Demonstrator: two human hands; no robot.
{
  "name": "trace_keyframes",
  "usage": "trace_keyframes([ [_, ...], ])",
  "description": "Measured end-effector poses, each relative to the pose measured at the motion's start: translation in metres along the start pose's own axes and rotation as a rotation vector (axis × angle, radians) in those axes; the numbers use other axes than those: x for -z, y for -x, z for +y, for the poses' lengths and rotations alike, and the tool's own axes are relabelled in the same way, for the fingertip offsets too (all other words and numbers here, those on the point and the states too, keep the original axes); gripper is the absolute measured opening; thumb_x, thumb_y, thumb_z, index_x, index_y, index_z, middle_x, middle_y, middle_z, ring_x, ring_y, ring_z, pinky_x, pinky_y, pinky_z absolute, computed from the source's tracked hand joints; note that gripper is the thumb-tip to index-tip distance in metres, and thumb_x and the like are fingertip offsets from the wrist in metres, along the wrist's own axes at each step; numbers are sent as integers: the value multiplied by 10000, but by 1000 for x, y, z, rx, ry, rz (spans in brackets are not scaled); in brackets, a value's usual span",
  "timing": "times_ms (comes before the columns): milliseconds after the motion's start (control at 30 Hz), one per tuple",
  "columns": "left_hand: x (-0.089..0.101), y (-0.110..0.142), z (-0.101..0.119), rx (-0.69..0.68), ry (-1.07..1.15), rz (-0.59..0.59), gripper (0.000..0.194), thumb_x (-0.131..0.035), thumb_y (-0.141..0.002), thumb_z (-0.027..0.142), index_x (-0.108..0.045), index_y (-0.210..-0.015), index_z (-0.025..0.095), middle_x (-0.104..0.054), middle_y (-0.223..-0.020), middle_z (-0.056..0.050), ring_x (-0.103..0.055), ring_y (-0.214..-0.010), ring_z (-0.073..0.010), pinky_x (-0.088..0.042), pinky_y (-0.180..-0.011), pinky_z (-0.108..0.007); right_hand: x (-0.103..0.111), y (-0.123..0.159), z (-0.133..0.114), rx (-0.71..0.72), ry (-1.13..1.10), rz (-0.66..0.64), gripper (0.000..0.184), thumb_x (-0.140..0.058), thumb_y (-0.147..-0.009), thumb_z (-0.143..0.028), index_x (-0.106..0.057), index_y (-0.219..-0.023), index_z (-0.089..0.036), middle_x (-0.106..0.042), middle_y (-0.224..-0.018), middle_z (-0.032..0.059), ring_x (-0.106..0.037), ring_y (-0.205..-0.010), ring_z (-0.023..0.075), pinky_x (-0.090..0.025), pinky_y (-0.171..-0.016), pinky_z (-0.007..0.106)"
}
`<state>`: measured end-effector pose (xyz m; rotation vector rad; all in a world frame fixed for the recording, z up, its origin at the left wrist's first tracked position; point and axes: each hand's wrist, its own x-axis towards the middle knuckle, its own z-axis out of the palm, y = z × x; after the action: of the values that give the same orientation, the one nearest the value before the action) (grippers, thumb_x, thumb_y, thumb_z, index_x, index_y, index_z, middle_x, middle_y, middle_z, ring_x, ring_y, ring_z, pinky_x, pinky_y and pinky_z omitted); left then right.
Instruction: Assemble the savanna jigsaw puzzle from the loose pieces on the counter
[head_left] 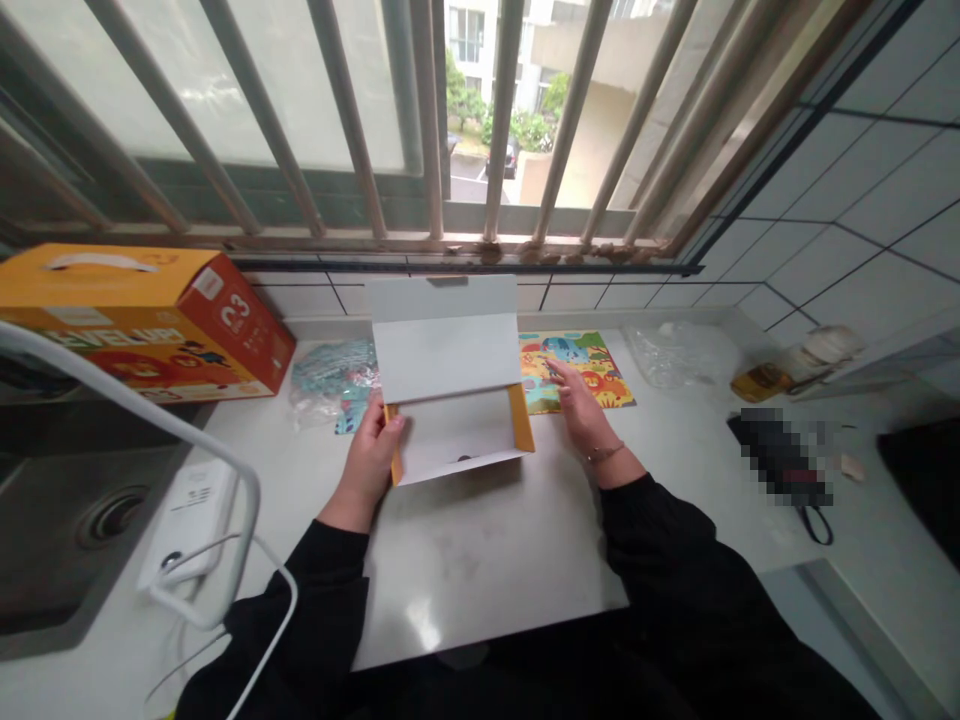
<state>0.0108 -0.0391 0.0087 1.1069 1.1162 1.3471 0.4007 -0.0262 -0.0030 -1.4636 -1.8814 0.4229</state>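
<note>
An opened cardboard box (450, 430), white inside with orange side flaps, is tilted up above the counter, its lid raised toward the window. My left hand (370, 455) grips the box's left side, thumb on the inner edge. To the right of the box, my right hand (585, 415) is apart from it, fingers stretched out over a colourful picture board (611, 375) with animal drawings. Whether those fingers touch the board I cannot tell. Behind my left hand lies a bluish item in clear plastic wrap (330, 375), partly hidden by the box.
A large orange carton (112, 330) with a handle stands at the left beside a sink (67, 560). A white device (191, 520) and a bent white tube (247, 500) are near my left arm. Clear plastic packaging (671, 355), an amber bottle (761, 382) and a dark pouch (772, 450) lie right.
</note>
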Motion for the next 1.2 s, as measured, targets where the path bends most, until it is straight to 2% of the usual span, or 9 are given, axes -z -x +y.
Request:
trace_keyframes([
  [100, -29, 7, -8, -31, 6, -12, 518, -797, -920, 599, -714, -1297, 254, -760, -1260, -74, -710, -1212, -279, -555, -1074, -375, -3, 35, -14, -193, -169, 26, 914, -344, -1095, -828, -315, -1784, -227, -462, -1763, 239, -720, -1341, 352, -654, -1057, 515],
  [167, -52, 11, -17, -29, -47, -31, 510, -718, -981, 625, -669, -1329, 255, -756, -1268, -77, -713, -1214, -281, -558, -1073, -393, -4, 54, -17, -334, -208, 77, 934, -532, -1038, -802, -377, -1749, -217, -604, -1642, 245, -794, -1115, 329, -688, -915, 484],
  [267, -84, 15, -33, 12, -168, -103, 607, -671, -1003, 693, -600, -1391, 232, -774, -1212, -111, -740, -1150, -316, -567, -1066, -468, 1, 66, -11, -509, -136, 186, 725, -542, -1010, -730, -659, -1508, -217, -817, -1282, 172, -794, -979, 331, -670, -860, 474],
  [367, -102, 17, -44, -2, -179, -216, 819, -722, -964, 737, -499, -1552, 212, -747, -1394, -193, -740, -1260, -363, -550, -1135, -535, 16, 62, 4, -593, -46, 263, 620, -474, -1000, -709, -784, -1202, -211, -839, -1110, 163, -777, -1010, 361, -636, -870, 464],
  [500, -98, 21, -46, -58, -209, -327, 765, -681, -993, 747, -549, -1545, 234, -639, -1602, -225, -673, -1441, -375, -533, -1206, -543, 39, 46, 28, -686, 64, 351, 688, -414, -977, -743, -778, -1132, -180, -823, -1060, 188, -747, -962, 363, -590, -851, 460],
  [733, -64, 30, -34, -38, -309, -239, 434, -663, -1022, 650, -771, -1114, 240, -812, -1095, -102, -774, -1023, -294, -623, -946, -445, 71, 27, 55, -765, 232, 442, 698, -330, -1031, -723, -756, -931, -180, -775, -923, 236, -694, -930, 378, -541, -875, 512],
  [867, -51, 24, -25, -94, -358, -103, 361, -662, -1023, 597, -755, -1018, 248, -790, -987, -76, -748, -937, -274, -600, -863, -401, 66, 34, 40, -681, 321, 571, 663, -306, -1067, -588, -733, -1198, -99, -728, -1242, 335, -641, -1256, 461, -477, -1099, 644],
  [967, -38, 15, -17, -163, -411, 70, 311, -641, -1034, 552, -724, -1013, 253, -766, -971, -68, -728, -927, -271, -584, -869, -398, 44, 42, 11, -491, 344, 629, 605, -341, -1092, -539, -648, -1376, -101, -632, -1451, 323, -530, -1451, 455, -375, -1234, 676],
  [1200, 13, -7, 0, -305, -567, 505, 160, -633, -1000, 343, -619, -1124, 243, -676, -1161, -102, -654, -1140, -293, -533, -1072, -455, -59, 39, -93, 137, 236, 365, 281, -446, -1155, -401, -685, -1211, -264, -720, -1271, 162, -651, -1238, 345, -495, -1113, 544],
])
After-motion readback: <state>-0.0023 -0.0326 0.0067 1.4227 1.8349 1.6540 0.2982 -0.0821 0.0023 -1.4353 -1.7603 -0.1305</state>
